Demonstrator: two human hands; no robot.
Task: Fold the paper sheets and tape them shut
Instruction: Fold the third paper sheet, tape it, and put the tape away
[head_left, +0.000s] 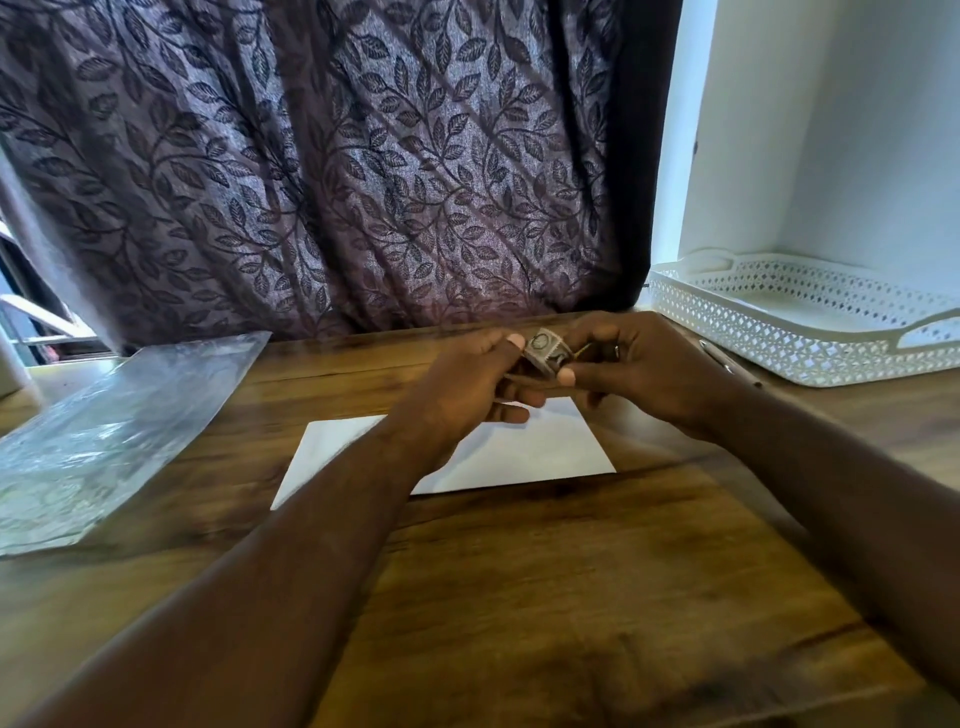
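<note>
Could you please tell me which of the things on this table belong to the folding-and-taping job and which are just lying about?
Part of the job: tape roll, pinched by left hand and right hand; white paper lying below them.
Lying about: clear plastic sleeve; white tray; pen beside the tray.
</note>
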